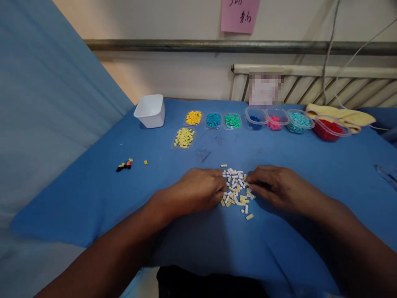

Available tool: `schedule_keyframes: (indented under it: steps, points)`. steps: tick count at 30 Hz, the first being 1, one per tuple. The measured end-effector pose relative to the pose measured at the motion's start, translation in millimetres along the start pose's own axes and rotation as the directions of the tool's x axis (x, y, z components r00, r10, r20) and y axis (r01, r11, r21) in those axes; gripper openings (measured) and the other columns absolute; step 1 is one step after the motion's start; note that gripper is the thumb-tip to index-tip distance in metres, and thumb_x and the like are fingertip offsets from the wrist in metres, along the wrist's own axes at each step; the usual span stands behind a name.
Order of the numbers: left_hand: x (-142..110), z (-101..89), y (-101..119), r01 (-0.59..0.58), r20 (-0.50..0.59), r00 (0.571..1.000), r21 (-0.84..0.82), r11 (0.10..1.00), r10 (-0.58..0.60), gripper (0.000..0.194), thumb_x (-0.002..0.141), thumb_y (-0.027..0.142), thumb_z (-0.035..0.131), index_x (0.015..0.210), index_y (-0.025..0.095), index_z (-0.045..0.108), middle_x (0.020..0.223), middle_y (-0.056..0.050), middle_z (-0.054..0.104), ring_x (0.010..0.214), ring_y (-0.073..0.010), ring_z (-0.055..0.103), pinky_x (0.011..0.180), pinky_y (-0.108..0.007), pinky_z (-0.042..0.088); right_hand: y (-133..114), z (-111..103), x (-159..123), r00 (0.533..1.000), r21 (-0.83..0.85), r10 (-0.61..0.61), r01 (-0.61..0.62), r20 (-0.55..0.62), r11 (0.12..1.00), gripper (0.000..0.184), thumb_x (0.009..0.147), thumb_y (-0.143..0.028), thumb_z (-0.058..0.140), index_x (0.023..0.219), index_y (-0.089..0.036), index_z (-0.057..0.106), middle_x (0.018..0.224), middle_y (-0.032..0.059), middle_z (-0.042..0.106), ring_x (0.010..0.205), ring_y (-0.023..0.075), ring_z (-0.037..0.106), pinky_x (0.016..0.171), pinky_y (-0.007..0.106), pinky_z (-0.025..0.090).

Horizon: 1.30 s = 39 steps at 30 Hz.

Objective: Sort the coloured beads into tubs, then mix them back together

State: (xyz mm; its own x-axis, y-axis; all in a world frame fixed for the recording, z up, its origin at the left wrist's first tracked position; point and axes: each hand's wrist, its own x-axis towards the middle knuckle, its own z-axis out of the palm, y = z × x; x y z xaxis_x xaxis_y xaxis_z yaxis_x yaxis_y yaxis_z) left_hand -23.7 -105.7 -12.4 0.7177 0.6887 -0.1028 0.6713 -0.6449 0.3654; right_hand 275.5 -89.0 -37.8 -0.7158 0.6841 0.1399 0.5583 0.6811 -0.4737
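Note:
A loose pile of small white and pale yellow toy bricks (235, 188) lies on the blue cloth between my hands. At the pile's left edge rests my left hand (204, 186), its fingers curled in; whatever they hold is hidden. My right hand (276, 186) is at the right edge, thumb and forefinger bent toward each other beside the bricks. Whether a brick is between those fingertips is too small to make out. One pale yellow brick (249, 216) lies a little apart, near the front of the pile.
Behind stand clear tubs of coloured bricks: light yellow (184, 138), orange-yellow (194, 118), teal (214, 120), green (232, 121), and more rightward to red (330, 129). A white container (151, 111) stands back left. Black, yellow and orange pieces (124, 165) lie at left. A yellow cloth (339, 116) lies back right.

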Motion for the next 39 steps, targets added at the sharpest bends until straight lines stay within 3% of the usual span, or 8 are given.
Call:
schedule_keyframes:
  steps: [7, 13, 17, 20, 23, 27, 33, 39]
  points:
    - [-1.2, -5.5, 1.4, 0.064, 0.013, 0.998, 0.002, 0.998, -0.065, 0.008, 0.095, 0.017, 0.064, 0.095, 0.022, 0.07, 0.105, -0.003, 0.076, 0.089, -0.0199, 0.069, 0.077, -0.031, 0.047, -6.2, 3.7, 2.8, 0.999, -0.009, 0.01, -0.01, 0.032, 1.0, 0.019, 0.111, -0.024, 0.059, 0.109, -0.022, 0.077, 0.103, 0.007, 0.08, 0.092, 0.0217, 0.075, 0.082, 0.036, 0.057]
    - [-8.8, -17.7, -27.4, 0.22, -0.114, 0.97, 0.047, 0.974, -0.213, 0.016, 0.1, 0.024, 0.06, 0.103, 0.021, 0.075, 0.108, -0.006, 0.078, 0.091, -0.0227, 0.071, 0.077, -0.034, 0.046, 9.2, -5.8, -2.6, 0.994, -0.031, 0.095, -0.097, -0.061, 0.995, 0.025, 0.109, -0.028, 0.058, 0.122, -0.022, 0.078, 0.106, 0.0073, 0.082, 0.089, 0.0219, 0.075, 0.08, 0.036, 0.057]
    - [-11.2, -21.3, -42.4, 0.289, -0.069, 0.956, 0.065, 0.955, -0.284, 0.017, 0.099, 0.027, 0.061, 0.103, 0.021, 0.076, 0.108, -0.007, 0.079, 0.089, -0.0236, 0.071, 0.074, -0.035, 0.046, 17.3, -4.6, -6.5, 0.996, -0.09, 0.092, -0.091, -0.001, 0.992, 0.022, 0.105, -0.024, 0.06, 0.112, -0.024, 0.081, 0.106, 0.007, 0.083, 0.091, 0.0235, 0.077, 0.08, 0.036, 0.058]
    - [-12.9, -23.4, -43.6, 0.261, -0.099, 0.961, 0.014, 0.965, -0.259, 0.021, 0.101, 0.029, 0.063, 0.114, 0.021, 0.076, 0.114, -0.007, 0.079, 0.093, -0.0237, 0.072, 0.078, -0.034, 0.05, 18.7, -0.5, -6.6, 0.996, -0.111, 0.094, -0.093, 0.003, 0.989, 0.019, 0.105, -0.027, 0.063, 0.109, -0.024, 0.081, 0.106, 0.0074, 0.083, 0.091, 0.024, 0.077, 0.079, 0.036, 0.058]
    - [-13.0, -23.9, -39.7, 0.129, -0.147, 0.98, -0.063, 0.99, -0.137, 0.022, 0.105, 0.028, 0.061, 0.121, 0.021, 0.075, 0.121, -0.008, 0.076, 0.106, -0.0233, 0.072, 0.092, -0.035, 0.054, 17.8, 4.8, -3.9, 0.994, -0.113, 0.102, -0.107, -0.05, 0.988, 0.019, 0.105, -0.027, 0.064, 0.114, -0.023, 0.08, 0.108, 0.0086, 0.083, 0.092, 0.0247, 0.077, 0.081, 0.038, 0.059]
    - [-10.4, -20.8, -31.4, 0.019, -0.091, 0.995, -0.084, 0.996, -0.026, 0.018, 0.109, 0.029, 0.063, 0.117, 0.022, 0.078, 0.117, -0.007, 0.076, 0.109, -0.022, 0.072, 0.095, -0.034, 0.054, 16.2, 12.1, 1.2, 0.993, -0.114, 0.068, -0.078, -0.092, 0.99, 0.024, 0.108, -0.025, 0.06, 0.122, -0.02, 0.079, 0.116, 0.0114, 0.082, 0.104, 0.0282, 0.078, 0.088, 0.042, 0.061]
    - [-9.0, -16.4, -19.5, 0.103, -0.014, 0.995, 0.038, 0.994, -0.102, 0.018, 0.107, 0.029, 0.068, 0.12, 0.023, 0.078, 0.118, -0.006, 0.077, 0.105, -0.0234, 0.074, 0.089, -0.035, 0.053, 15.7, 15.5, 4.5, 0.996, -0.082, 0.065, -0.07, -0.058, 0.994, 0.022, 0.111, -0.021, 0.058, 0.109, -0.021, 0.08, 0.111, 0.0098, 0.082, 0.1, 0.0247, 0.077, 0.087, 0.039, 0.059]
    - [-9.8, -14.5, -16.6, 0.14, 0.002, 0.99, 0.011, 0.99, -0.14, 0.014, 0.105, 0.027, 0.067, 0.115, 0.023, 0.076, 0.117, -0.005, 0.079, 0.102, -0.0229, 0.075, 0.087, -0.035, 0.053, 17.2, 17.6, 4.9, 0.992, -0.099, 0.107, -0.114, -0.069, 0.989, 0.017, 0.111, -0.024, 0.058, 0.11, -0.021, 0.075, 0.108, 0.0086, 0.08, 0.096, 0.0238, 0.075, 0.084, 0.038, 0.057]
